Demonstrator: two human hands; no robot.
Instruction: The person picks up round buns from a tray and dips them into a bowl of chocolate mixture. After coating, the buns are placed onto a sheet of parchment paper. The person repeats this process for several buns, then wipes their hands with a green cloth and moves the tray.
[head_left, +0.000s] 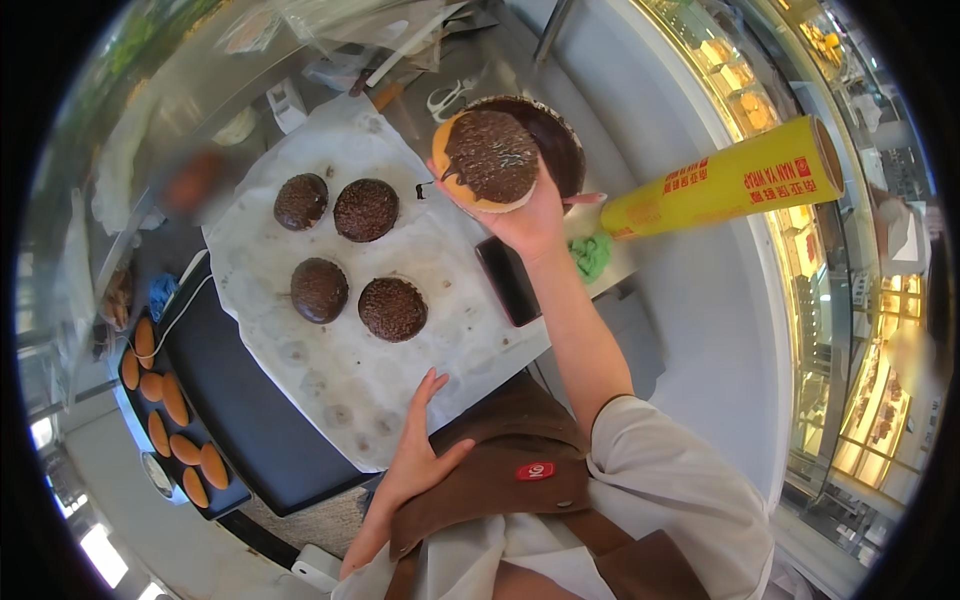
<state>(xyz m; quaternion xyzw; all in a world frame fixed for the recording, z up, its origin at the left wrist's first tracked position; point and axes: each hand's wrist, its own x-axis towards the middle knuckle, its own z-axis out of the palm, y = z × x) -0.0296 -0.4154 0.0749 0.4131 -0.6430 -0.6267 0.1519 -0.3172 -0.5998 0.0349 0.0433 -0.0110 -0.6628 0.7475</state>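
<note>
My right hand (531, 217) holds a round bun topped with chocolate and fine bits (495, 154); an orange-yellow part of it is uncoated at the left. Partly behind the bun is a round bowl of dark chocolate (559, 139), with a pink handle (585, 199) beside it. My left hand (426, 442) is empty, fingers apart, over the near edge of a white paper sheet (450, 337). Several chocolate-coated rounds lie on this paper, among them a smoother one (319, 291) and a bumpier one (393, 309).
Left of the paper stand a black tray (262, 405) and a tray of golden oval cakes (174, 397). A phone (508, 281), a green crumpled cloth (591, 256) and a yellow wrap roll (720, 180) are at the right. White-handled scissors (448, 99) lie behind.
</note>
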